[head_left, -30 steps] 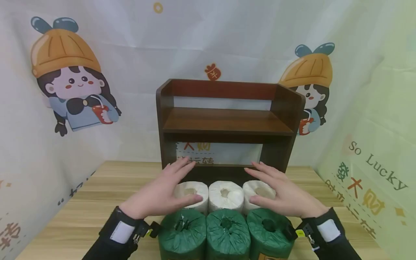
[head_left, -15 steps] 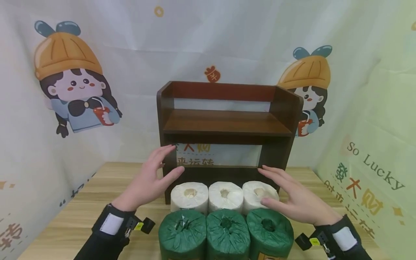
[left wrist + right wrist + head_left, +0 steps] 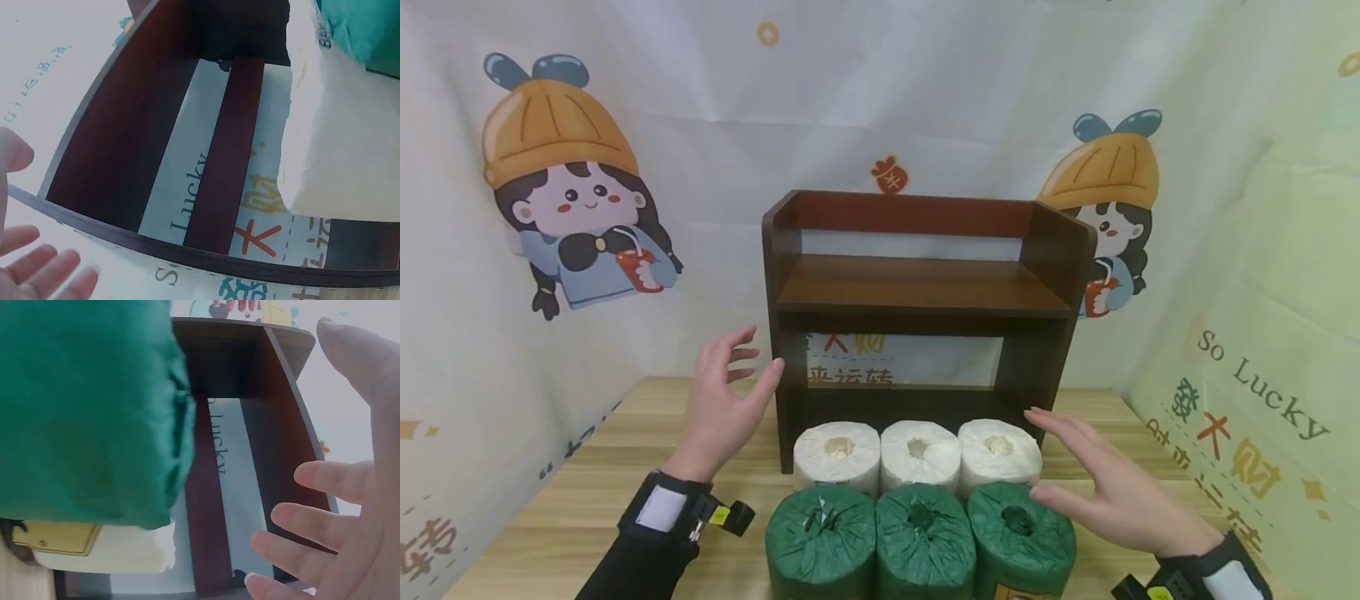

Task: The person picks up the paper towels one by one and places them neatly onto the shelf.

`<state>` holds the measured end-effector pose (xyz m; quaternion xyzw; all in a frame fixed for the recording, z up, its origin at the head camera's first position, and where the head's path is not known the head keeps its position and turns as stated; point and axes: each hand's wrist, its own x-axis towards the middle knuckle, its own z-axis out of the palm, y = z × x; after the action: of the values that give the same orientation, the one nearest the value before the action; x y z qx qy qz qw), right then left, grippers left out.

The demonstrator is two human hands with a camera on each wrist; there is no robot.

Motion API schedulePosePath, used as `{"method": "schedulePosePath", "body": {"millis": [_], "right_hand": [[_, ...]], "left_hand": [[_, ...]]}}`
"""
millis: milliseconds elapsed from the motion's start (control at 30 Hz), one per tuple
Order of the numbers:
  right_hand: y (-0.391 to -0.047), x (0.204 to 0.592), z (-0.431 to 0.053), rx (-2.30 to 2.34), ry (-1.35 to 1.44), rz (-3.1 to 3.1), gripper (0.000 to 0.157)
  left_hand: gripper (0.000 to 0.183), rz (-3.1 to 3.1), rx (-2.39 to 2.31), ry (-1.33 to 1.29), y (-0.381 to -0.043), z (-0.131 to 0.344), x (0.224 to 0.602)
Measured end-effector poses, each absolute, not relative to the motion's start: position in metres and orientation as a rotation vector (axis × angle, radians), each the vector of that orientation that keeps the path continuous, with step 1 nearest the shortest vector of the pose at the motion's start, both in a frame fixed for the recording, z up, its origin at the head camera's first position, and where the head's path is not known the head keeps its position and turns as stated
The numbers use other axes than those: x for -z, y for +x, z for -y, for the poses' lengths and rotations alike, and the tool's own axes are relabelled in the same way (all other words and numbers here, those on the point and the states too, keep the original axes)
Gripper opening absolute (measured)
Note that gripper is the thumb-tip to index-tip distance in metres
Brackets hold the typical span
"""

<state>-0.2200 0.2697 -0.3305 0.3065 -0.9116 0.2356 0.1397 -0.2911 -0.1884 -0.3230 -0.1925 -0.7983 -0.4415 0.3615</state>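
My left hand (image 3: 718,408) is raised beside the left side panel of a dark wooden shelf unit (image 3: 925,287), with its fingers spread and lightly bent and nothing in them. To the right of the rolls, my right hand (image 3: 1116,487) is held with fingers stretched out, thumb near the right-hand green roll (image 3: 1021,542). Three white-wrapped toilet rolls stand in a row before the shelf, the middle white roll (image 3: 921,458) among them. Closer to me, three green-wrapped toilet rolls stand in a second row, including the middle green roll (image 3: 925,542).
The shelf unit has an upper board and a lower compartment with an open back. It stands on a light wooden table (image 3: 685,408). A white cloth (image 3: 722,125) printed with cartoon figures hangs behind and along the sides.
Both hands have drawn apart from above the white rolls, the left toward the shelf's left side and the right outward and toward me. The rolls and shelf have stayed put.
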Motion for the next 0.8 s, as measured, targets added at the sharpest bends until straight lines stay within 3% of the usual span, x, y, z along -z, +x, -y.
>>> {"method": "schedulePosePath", "body": {"millis": [367, 800], "right_hand": [[-0.210, 0.356, -0.283, -0.846, 0.834, 2.619, 0.070], [-0.209, 0.381, -0.286, -1.086, 0.971, 2.645, 0.067]], "left_hand": [[0.081, 2.238, 1.395, -0.362, -0.307, 0.193, 0.343], [0.084, 2.352, 1.440, -0.348, -0.334, 0.190, 0.377]]}}
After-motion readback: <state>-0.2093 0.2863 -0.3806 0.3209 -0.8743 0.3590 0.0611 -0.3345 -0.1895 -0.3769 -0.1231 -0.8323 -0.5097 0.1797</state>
